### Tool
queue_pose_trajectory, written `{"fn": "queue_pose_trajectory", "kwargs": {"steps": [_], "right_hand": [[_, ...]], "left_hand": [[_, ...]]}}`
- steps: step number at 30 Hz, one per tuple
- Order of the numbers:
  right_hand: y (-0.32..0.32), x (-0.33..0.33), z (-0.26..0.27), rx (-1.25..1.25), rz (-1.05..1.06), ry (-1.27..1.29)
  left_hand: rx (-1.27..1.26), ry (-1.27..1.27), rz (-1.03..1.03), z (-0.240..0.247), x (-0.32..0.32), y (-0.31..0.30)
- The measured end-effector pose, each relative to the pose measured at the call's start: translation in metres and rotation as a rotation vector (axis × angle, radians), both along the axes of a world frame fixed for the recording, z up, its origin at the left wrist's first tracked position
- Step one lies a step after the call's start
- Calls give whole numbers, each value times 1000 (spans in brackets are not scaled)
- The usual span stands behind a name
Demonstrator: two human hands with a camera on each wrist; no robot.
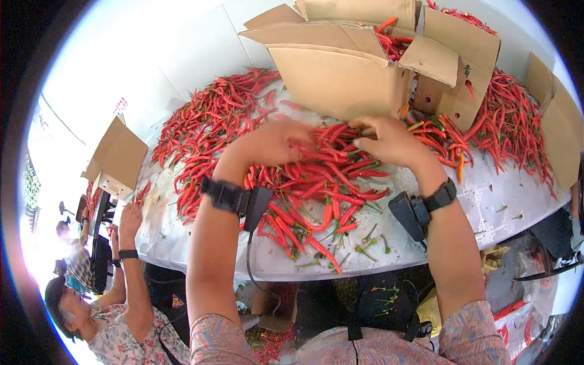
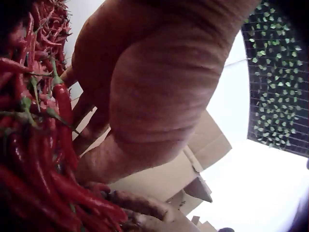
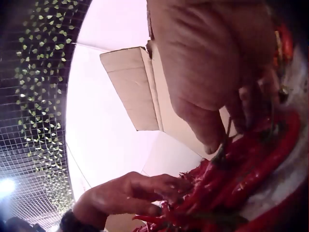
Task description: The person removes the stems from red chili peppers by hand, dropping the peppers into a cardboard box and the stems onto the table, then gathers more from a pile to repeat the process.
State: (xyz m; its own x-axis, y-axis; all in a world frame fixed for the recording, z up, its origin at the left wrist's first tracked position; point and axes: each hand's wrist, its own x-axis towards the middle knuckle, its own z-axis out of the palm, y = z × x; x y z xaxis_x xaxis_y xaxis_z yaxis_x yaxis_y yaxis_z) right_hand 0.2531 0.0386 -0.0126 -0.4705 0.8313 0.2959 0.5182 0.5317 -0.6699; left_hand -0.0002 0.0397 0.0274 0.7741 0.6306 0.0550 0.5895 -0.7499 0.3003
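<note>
In the head view, my left hand (image 1: pixel 277 143), blurred, lies over the left part of a heap of red chilies (image 1: pixel 316 182). The right wrist view has the left hand (image 3: pixel 130 195) with fingers stretched onto chilies (image 3: pixel 231 179). My right hand (image 1: pixel 392 141) is at the heap's right edge, thumb and index finger apart. From the right wrist, the right hand (image 3: pixel 207 72) points its thumb down beside a green stem, its other fingertips partly hidden. Beneath the left hand (image 2: pixel 149 92), in the left wrist view, are glossy chilies (image 2: pixel 63 106) with green stems.
Behind the heap stands a cardboard box (image 1: pixel 340 79) holding chilies. More chilies (image 1: pixel 511 121) are piled at the right, near another carton (image 1: pixel 550 121). Loose stems (image 1: pixel 368 243) lie by the table's front edge. A person (image 1: pixel 121 316) works at the left beside a small carton (image 1: pixel 118 158).
</note>
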Motion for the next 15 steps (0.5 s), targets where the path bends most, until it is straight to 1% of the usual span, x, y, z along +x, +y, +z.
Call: {"fn": "queue_pose_trajectory", "kwargs": {"steps": [1, 2, 4, 5, 6, 8, 9, 11, 12, 14, 15], "right_hand": [[-3, 0, 3, -20, 43, -85], [-5, 0, 5, -39, 84, -171], [-9, -1, 7, -40, 123, -192], [-9, -2, 8, -44, 160, -214], [-10, -1, 9, -41, 163, -215], [-10, -1, 11, -141, 192, -205], [-11, -1, 12, -140, 196, -204], [-14, -2, 15, -93, 196, -233], [-17, -3, 17, -95, 199, -230], [-25, -7, 29, -147, 195, -304], [-25, -9, 28, -147, 200, -304]], "left_hand": [[-15, 99, 32, 7, 2, -14], [-11, 101, 35, 8, 1, -24], [-110, 38, 97, 8, -6, -42], [-118, 60, 171, 10, -9, -52], [-116, 58, 175, 8, -14, -59], [38, 12, 232, 5, -23, -71], [39, 13, 236, 7, -26, -77], [-76, 23, 298, 13, -28, -89], [-78, 27, 300, 11, -28, -91], [23, 99, 281, -4, -25, -90], [23, 100, 287, -4, -28, -92]]}}
